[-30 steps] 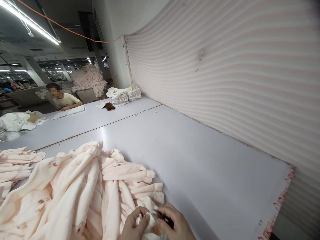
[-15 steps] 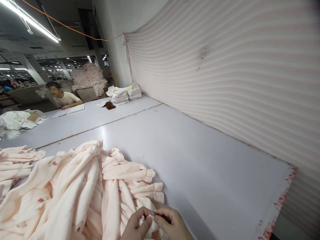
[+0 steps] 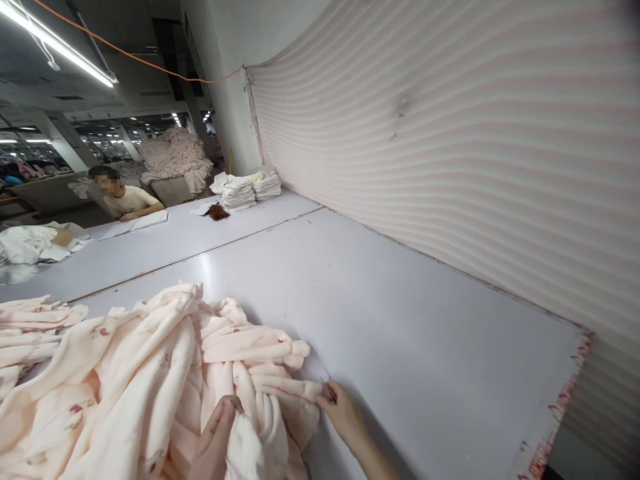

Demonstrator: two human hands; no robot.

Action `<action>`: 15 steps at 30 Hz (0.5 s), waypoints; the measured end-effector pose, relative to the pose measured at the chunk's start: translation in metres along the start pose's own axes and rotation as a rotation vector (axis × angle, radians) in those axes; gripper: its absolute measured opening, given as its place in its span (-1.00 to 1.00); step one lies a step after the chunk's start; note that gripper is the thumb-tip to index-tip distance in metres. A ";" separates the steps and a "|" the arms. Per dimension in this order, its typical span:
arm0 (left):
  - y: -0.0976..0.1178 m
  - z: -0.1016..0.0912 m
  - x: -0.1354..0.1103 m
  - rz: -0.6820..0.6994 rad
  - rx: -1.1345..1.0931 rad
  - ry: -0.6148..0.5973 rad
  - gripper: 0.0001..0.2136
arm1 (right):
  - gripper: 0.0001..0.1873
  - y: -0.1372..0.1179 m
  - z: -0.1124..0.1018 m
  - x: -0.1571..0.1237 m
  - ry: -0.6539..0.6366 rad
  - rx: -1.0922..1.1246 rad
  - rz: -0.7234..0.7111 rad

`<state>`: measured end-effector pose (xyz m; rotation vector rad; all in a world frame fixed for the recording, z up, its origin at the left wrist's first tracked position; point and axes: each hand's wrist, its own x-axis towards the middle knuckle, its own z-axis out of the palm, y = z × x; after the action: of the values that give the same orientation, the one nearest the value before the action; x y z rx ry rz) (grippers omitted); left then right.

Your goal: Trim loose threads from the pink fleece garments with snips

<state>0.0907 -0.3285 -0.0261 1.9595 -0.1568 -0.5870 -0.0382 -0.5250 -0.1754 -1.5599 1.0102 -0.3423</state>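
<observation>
A big white sheet with faint pink stripes (image 3: 450, 167) is hanging along the pale grey tabletop (image 3: 400, 320), with a bright orange cord (image 3: 125, 52) running off its top corner. Stacks of folded white cloth (image 3: 239, 195) are sitting way back, and a fuzzy reddish-brown clump (image 3: 218, 212) is lying nearby, kinda too small to tell what. A co-worker in a pale top (image 3: 139, 201) is resting an arm back there too.

I count two piles of pale pink cloth (image 3: 135, 387) on the near tabletop (image 3: 430, 320), though not how many pieces each holds; one more pink pile (image 3: 177, 157) at the back; two stacks of white cloth (image 3: 238, 195); one loose white heap (image 3: 25, 245); one brown tuft (image 3: 219, 212); one striped sheet (image 3: 450, 167); one orange cord (image 3: 123, 53); one co-worker (image 3: 137, 201); one long lamp (image 3: 65, 51) overhead, the distant lights too small to count.
</observation>
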 end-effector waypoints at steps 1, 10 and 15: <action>-0.001 -0.001 0.004 0.051 0.059 -0.031 -0.64 | -0.90 0.000 0.005 -0.001 -0.012 0.006 -0.008; -0.036 0.065 0.001 0.274 0.674 -0.456 -0.74 | -0.68 -0.019 -0.004 -0.018 0.024 0.202 -0.030; -0.024 0.092 -0.005 0.279 0.631 -0.333 -0.59 | -0.60 -0.043 -0.003 -0.036 -0.015 0.362 -0.017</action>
<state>0.0399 -0.3907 -0.0775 2.3619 -0.9014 -0.7312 -0.0436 -0.5028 -0.1240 -1.2419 0.8690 -0.4958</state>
